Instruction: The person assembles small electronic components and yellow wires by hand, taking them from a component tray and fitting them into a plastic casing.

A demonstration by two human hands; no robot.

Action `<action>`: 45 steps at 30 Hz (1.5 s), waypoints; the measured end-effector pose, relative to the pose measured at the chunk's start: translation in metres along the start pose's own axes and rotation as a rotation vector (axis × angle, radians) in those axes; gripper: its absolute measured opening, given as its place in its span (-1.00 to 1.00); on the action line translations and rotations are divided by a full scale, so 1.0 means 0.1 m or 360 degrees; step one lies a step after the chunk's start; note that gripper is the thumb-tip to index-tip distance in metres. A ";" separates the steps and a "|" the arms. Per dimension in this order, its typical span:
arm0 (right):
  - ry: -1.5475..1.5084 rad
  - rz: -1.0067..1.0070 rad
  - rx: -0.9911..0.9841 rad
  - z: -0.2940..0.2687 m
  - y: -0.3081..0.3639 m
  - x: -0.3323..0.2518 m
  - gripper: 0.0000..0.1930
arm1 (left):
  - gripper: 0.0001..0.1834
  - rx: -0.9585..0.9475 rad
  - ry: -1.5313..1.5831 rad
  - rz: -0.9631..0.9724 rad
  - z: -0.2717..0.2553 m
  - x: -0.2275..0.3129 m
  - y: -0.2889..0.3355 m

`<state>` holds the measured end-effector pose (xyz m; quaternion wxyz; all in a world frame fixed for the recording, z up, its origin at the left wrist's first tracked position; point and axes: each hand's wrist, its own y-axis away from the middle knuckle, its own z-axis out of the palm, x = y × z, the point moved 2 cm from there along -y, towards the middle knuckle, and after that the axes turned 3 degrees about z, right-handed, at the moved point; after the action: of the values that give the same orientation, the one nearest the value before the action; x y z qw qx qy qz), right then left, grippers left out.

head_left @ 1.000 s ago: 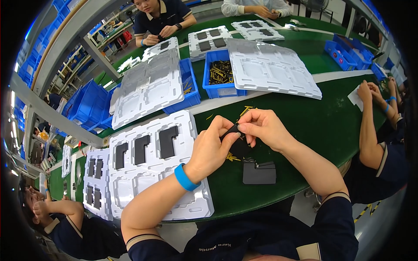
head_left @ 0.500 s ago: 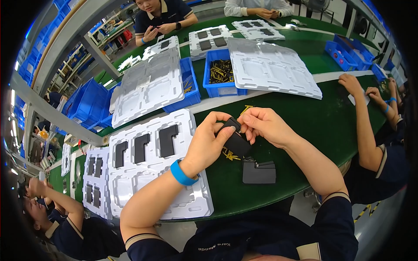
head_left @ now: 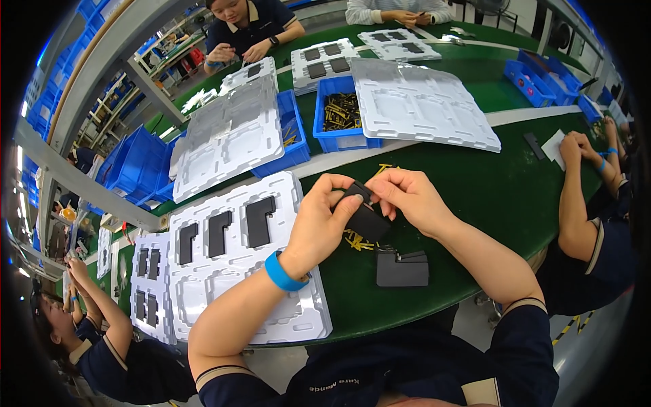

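One freshly turned black piece (head_left: 368, 223) beside the white tray (head_left: 224, 279), left hand (head_left: 325, 214) gripping, was accessible to the right hand (head_left: 410, 198), its hold unclear.

The left hand (head_left: 317, 220) hides – partly – the black piece (head_left: 367, 223).

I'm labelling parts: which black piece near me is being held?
The black piece tilted in the left grip; the others nearby lie on the green table or in white trays.
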<state>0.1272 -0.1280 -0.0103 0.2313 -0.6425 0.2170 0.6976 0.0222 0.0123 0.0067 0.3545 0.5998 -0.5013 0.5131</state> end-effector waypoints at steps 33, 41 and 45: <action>-0.0035 0.0086 -0.0169 -0.03 -0.03 0.07 -0.78 | -0.79 -0.0022 -0.0336 0.0286 -0.01 -0.07 -0.02; 0.0084 -0.0097 -0.0078 -0.01 -0.01 0.06 -0.83 | -0.76 0.0018 -0.0311 0.0363 -0.01 -0.05 -0.01; 0.0179 -0.0317 -0.0164 -0.08 -0.03 -0.05 -0.87 | -0.72 -0.0146 -0.0027 -0.0069 -0.09 0.04 -0.02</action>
<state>0.1361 -0.1307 -0.0061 0.2536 -0.7101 0.1287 0.6441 0.0217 0.0204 0.0127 0.3882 0.5980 -0.5142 0.4767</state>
